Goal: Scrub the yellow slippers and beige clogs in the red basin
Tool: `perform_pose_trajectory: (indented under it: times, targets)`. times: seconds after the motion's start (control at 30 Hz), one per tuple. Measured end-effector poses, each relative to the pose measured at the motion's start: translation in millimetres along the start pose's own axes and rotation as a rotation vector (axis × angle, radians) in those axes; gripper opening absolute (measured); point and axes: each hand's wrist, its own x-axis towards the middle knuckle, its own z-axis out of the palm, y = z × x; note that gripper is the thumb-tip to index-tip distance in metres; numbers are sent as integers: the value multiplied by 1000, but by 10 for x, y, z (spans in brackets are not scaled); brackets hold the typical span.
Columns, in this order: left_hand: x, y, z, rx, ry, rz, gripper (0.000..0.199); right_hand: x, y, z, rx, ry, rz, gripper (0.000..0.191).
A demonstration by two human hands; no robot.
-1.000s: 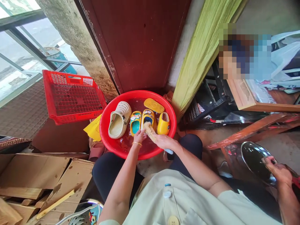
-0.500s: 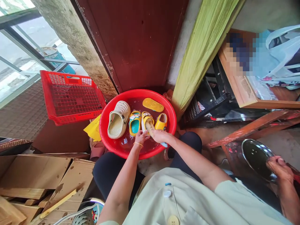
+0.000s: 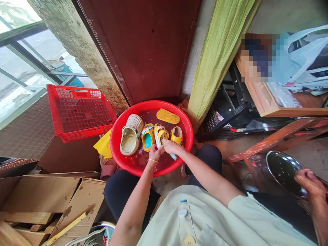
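My left hand [image 3: 155,153] is closed on the heel end of a small yellow child's sandal [image 3: 159,129] with a white-edged sole, tilted above the water. In my closed right hand [image 3: 171,147] is a brush [image 3: 173,156]; its light blue end sticks out below, and its bristles are in the sandal's opening, partly covered by my fingers. Left of it floats a yellow sandal with a teal insole [image 3: 148,140], beside a larger cream clog [image 3: 131,135]. A yellow clog [image 3: 177,135] lies to the right, and a yellow sole [image 3: 168,116] shows at the back.
The red basin [image 3: 112,143] of water stands between my knees. A red crate [image 3: 82,114] is to its left, cardboard boxes [image 3: 51,191] at lower left. Behind are a dark red door [image 3: 143,51] and a green curtain [image 3: 212,58]. Another person's hand [image 3: 310,182] holds a metal pan [image 3: 282,171].
My right hand and the brush have shifted slightly left, with the blue end swinging downward. The held sandal is tilted a little more. The view has shifted slightly.
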Motion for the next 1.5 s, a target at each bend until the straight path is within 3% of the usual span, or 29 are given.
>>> perform_pose_trajectory:
  times: [0.2,0.33,0.43,0.57,0.67,0.77,1.0,1.13,1.23,1.4,1.5]
  targets:
    - [54,4,-17,-45,64,-21,43,-523,291,106,93,-92,-93,41]
    - [58,25,-4,-89,54,-55,39,-747,693,5,666,-305,-141,43]
    - [41,51,-4,-132,21,-109,39,-807,863,50,1093,-346,-205,57]
    - [27,111,-1,-193,-26,-208,41,-739,760,253,1300,-358,-175,60]
    - [19,154,-1,-248,-72,-311,48,-642,612,385,1335,-213,-43,44]
    - [10,155,10,-229,-88,-302,48,-605,545,488,1276,-114,33,43]
    - [65,60,22,-194,-34,-234,33,-708,544,696,988,30,12,53]
    - [99,52,-5,-195,-10,-252,28,-738,501,713,827,94,-16,78]
    - [95,71,-8,-201,-33,-265,28,-750,506,672,751,153,-76,78]
    - [81,85,-5,-238,-78,-262,32,-898,530,570,279,325,-80,61]
    - [70,73,2,-256,-86,-228,33,-1012,437,555,22,255,-81,64]
